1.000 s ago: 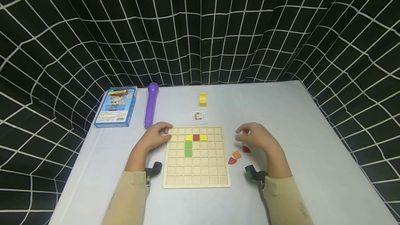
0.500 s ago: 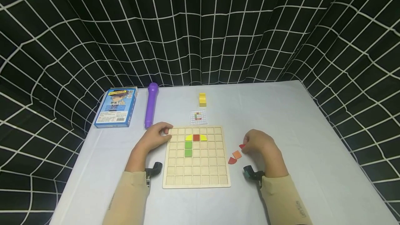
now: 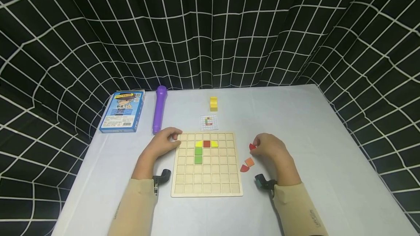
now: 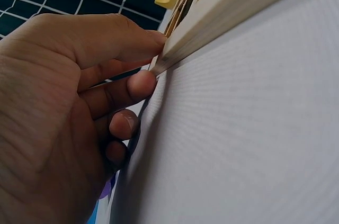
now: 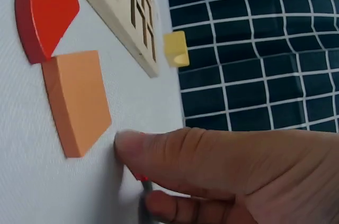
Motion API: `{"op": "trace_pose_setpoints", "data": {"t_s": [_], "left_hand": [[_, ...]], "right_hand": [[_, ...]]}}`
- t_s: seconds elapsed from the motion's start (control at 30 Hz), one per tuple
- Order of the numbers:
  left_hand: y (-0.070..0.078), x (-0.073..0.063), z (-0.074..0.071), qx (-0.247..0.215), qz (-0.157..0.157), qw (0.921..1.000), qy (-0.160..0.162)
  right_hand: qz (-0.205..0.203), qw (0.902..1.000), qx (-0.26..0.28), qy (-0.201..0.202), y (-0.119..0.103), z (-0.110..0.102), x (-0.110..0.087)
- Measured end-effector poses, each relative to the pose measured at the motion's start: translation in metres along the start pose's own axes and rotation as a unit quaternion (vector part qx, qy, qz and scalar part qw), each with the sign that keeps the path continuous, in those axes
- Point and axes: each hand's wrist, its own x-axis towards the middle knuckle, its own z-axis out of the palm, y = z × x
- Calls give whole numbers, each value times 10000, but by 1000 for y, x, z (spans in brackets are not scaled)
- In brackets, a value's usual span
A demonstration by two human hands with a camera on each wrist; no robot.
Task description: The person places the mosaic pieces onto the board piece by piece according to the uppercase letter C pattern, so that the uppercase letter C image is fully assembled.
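Observation:
My left hand [image 3: 163,143] holds the upper left corner of a wooden grid board [image 3: 216,189], with thumb and index finger at its edge in the left wrist view. Yellow quarter-round tiles [image 3: 214,144] flank a red square tile [image 3: 206,144] in one row of the board. Two green square tiles [image 3: 198,151] run down below the left yellow one. Right of the board, my right hand [image 3: 270,145] pinches a red quarter-round tile [image 3: 252,147], mostly hidden by the thumb in the right wrist view. Nearby lie an orange square tile [image 5: 80,102] and another red quarter-round tile [image 5: 45,9].
Behind the board lies a small card [image 3: 208,122] printed with a coloured grid pattern. A yellow block [image 3: 213,104] stands beyond it. At the back left are a purple microphone-shaped thing [image 3: 159,110] and a blue box [image 3: 123,112]. A black gridded curtain [image 3: 210,28] surrounds the white table.
My right hand came down onto the nearer-right red quarter-round tile, took it between thumb and fingers, and shifted it slightly left and away. The left hand stays at the board's corner.

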Motion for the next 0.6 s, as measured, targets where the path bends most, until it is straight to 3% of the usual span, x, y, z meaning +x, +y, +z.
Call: {"op": "trace_pose_setpoints", "data": {"t_s": [0.3,0.43,0.6], "left_hand": [[0,0,0,32,20,10000,-6],[0,0,0,16,2,10000,-3],[1,-1,0,39,29,10000,-6]], "right_hand": [[-428,9966,549,448,-10,-1,2],[-855,9864,1144,816,-22,-4,-4],[-1171,9757,1702,726,-50,1,-14]]}}
